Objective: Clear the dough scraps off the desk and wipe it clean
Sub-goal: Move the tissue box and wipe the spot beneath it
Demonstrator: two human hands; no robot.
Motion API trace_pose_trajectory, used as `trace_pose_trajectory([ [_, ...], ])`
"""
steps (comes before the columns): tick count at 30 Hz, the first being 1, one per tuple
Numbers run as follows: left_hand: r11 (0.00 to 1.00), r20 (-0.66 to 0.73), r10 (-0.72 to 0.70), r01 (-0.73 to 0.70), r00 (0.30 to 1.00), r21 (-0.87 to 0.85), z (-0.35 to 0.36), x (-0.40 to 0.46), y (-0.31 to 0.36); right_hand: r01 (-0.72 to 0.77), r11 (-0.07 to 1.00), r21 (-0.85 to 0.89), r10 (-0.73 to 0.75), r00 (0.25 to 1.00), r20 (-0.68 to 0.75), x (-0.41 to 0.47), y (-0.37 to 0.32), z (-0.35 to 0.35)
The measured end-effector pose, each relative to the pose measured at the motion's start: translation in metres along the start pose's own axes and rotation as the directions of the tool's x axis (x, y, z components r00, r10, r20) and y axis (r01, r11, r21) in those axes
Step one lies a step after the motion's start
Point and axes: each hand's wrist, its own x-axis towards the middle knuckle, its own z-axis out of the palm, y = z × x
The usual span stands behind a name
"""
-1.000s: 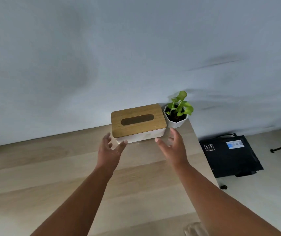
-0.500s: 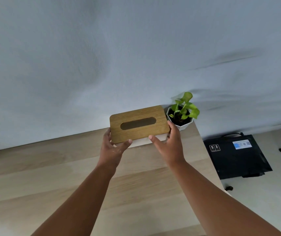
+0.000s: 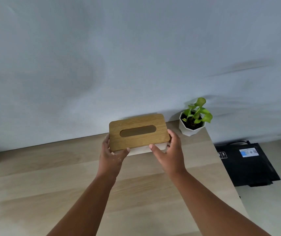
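Both hands grip the tissue box (image 3: 138,133) at the back of the surface (image 3: 51,184): left hand (image 3: 111,155) at its left end, right hand (image 3: 170,153) at its right. No dough scraps visible. Keep box level, clear of plant pot (image 3: 191,127).

Box base (image 3: 140,149): we see only a white strip under the wooden lid (image 3: 138,132).
Slot: contents too dark for us to tell.
Fingers: mostly hidden behind the box.
Black case label (image 3: 248,152): print too small.
Tabletop (image 3: 34,193): cut off below.
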Motion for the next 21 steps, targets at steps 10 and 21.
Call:
trace_pose_trajectory([
  [10, 1.0, -0.047, -0.024, 0.024, 0.999, 0.008, -0.107, -0.008, -0.016, 0.024, 0.999, -0.031, -0.023, 0.999, 0.035, -0.053, -0.045, 0.081],
  [21, 1.0, -0.082, -0.021, 0.022, 0.996, 0.015, -0.215, 0.011, -0.032, 0.002, 1.0, -0.01, -0.002, 0.998, 0.057, -0.09, -0.08, 0.18],
])
